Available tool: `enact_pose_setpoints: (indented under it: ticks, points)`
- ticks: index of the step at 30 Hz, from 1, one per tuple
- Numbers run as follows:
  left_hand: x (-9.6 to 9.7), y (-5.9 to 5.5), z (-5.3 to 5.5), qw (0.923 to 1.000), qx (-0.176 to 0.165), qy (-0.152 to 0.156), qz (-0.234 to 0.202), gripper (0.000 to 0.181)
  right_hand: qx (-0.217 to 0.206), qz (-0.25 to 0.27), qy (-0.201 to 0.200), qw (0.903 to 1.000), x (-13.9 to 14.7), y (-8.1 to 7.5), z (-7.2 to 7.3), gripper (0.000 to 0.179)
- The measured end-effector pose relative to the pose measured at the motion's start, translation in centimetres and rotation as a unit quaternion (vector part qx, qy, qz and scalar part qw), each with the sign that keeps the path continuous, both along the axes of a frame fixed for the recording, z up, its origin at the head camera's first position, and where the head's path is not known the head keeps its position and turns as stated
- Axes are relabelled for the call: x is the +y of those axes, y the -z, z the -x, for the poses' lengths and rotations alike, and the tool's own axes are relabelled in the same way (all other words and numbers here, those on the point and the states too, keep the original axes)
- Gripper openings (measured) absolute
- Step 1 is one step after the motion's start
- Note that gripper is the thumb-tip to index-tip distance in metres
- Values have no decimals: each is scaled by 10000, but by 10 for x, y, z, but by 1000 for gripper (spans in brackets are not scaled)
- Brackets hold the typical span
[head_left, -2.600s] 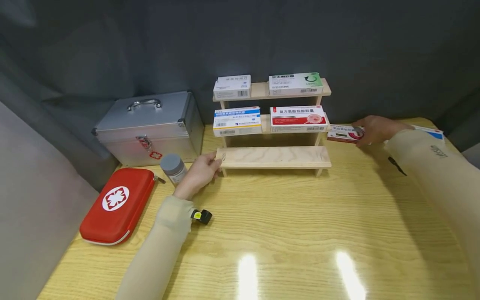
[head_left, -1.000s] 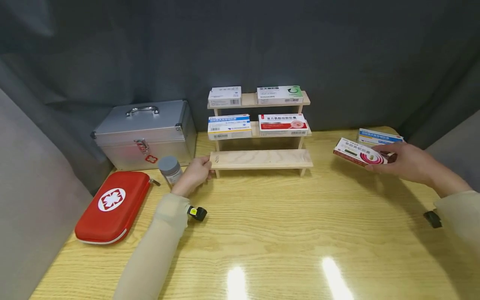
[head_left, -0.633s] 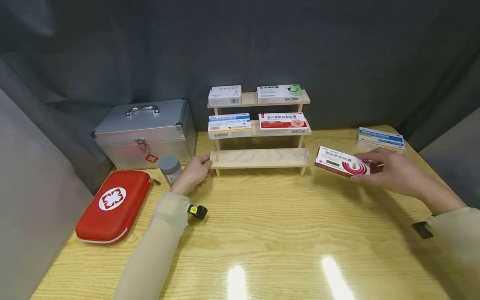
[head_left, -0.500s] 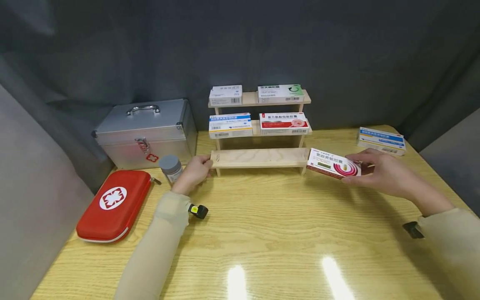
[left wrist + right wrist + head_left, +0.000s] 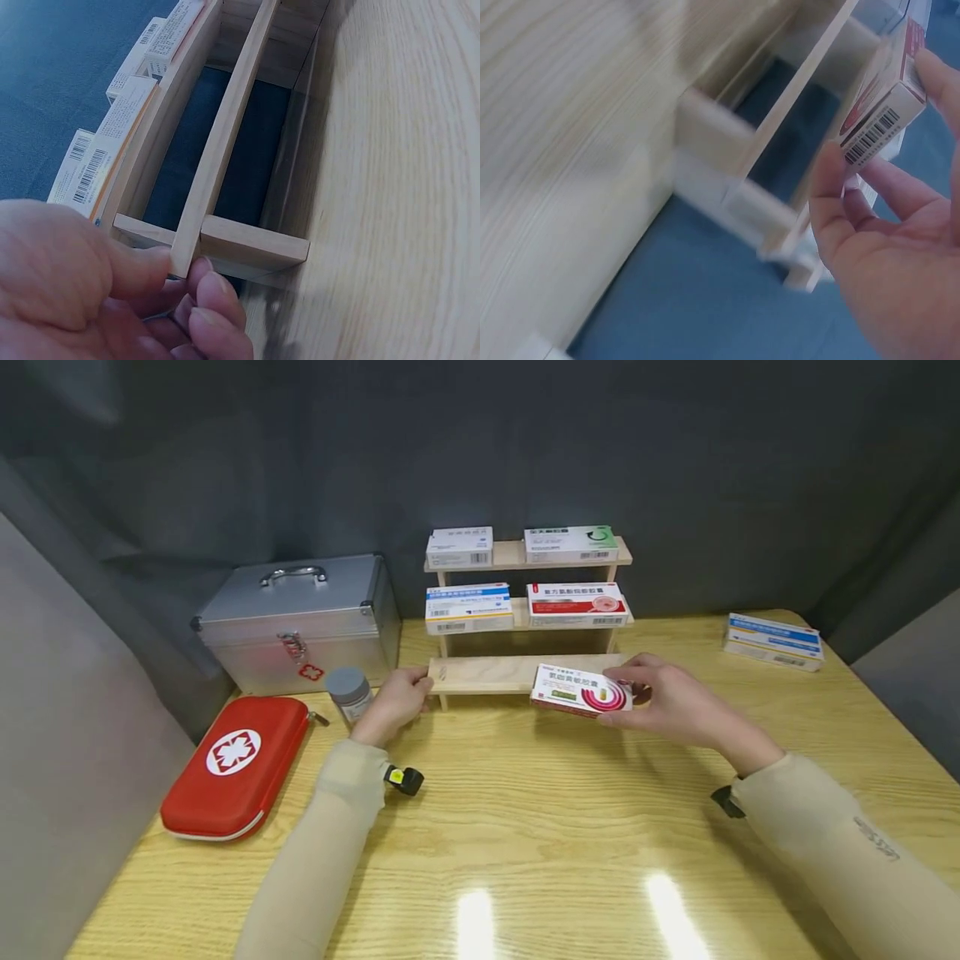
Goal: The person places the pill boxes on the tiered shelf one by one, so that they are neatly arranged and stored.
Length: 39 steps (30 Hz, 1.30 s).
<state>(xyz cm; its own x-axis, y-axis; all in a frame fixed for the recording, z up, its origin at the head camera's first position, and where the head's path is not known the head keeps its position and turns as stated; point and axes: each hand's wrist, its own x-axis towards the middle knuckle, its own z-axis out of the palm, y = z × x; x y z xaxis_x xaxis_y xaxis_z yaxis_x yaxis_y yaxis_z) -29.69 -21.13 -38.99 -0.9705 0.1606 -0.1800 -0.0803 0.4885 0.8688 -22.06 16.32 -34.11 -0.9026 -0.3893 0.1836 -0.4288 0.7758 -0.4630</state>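
My right hand pinches the right end of a white medicine box with a pink swirl. In the head view the box overlaps the front of the lowest tier of a three-tier wooden display rack; whether they touch I cannot tell. The right wrist view shows the barcode end of that medicine box between thumb and fingers. At the rack's left end my left hand grips the lowest plank. In the left wrist view its thumb lies on the plank end, with fingers curled underneath.
Two medicine boxes stand on each upper tier, among them a red-and-white box. A blue-and-white box lies at the table's back right. On the left are a grey-lidded bottle, a silver case and a red first-aid pouch.
My right hand has picked up the pink-swirl medicine box from the table at the right and carried it left to the lowest tier. The left hand has kept its grip on the rack.
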Motion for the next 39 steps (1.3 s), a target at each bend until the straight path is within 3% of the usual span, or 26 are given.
enact_pose_setpoints:
  ticks: [7, 21, 29, 39]
  points:
    - [3, 0, 0, 10000, 27, 33, -87, 47, -53, 164, -323, 9993, -37, 4, 22, 68]
    - [5, 5, 6, 9995, 94, 34, -301, 45, -74, -46, -677, 9977, -95, 9, 65, 69]
    - [6, 9, 8, 9987, 182, -76, -463, 39, -168, -252, -636, 9975, -112, 19, 82, 73]
    - [0, 3, 6, 9994, 30, -92, -329, 42, -51, -348, -762, 9965, -122, 23, 96, 71]
